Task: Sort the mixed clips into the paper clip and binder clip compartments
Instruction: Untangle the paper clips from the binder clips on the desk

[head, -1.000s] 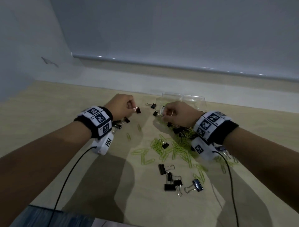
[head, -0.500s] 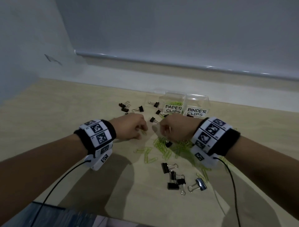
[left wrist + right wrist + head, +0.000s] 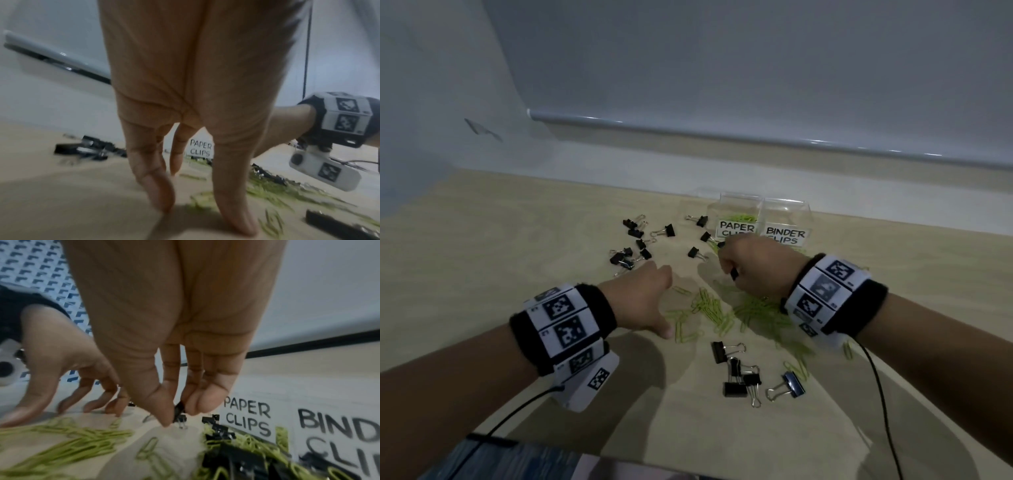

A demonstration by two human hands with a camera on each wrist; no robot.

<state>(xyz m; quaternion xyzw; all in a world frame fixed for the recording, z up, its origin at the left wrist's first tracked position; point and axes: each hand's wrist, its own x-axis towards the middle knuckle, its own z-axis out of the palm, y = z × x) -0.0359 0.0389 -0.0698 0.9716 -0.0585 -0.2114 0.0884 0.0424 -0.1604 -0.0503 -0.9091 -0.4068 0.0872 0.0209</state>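
Observation:
Green paper clips lie in a loose pile mid-table, mixed with black binder clips. Two clear boxes stand at the back, labelled PAPER CLIPS and BINDER CLIPS; the paper clip box holds some green clips. My left hand is at the pile's left edge, its straight fingers touching the table and holding nothing. My right hand hovers over the pile in front of the boxes. Its thumb and fingers pinch a small black binder clip.
More black binder clips are scattered at the back left, and a few lie just left of the boxes. A blue-toned binder clip lies near the front. A wall runs behind the boxes. Cables trail from both wrist cameras.
Both hands drew back from beside the boxes to the pile. The left hand pinched a binder clip a second ago and now rests straight fingers on the table. The right now pinches a small black clip.

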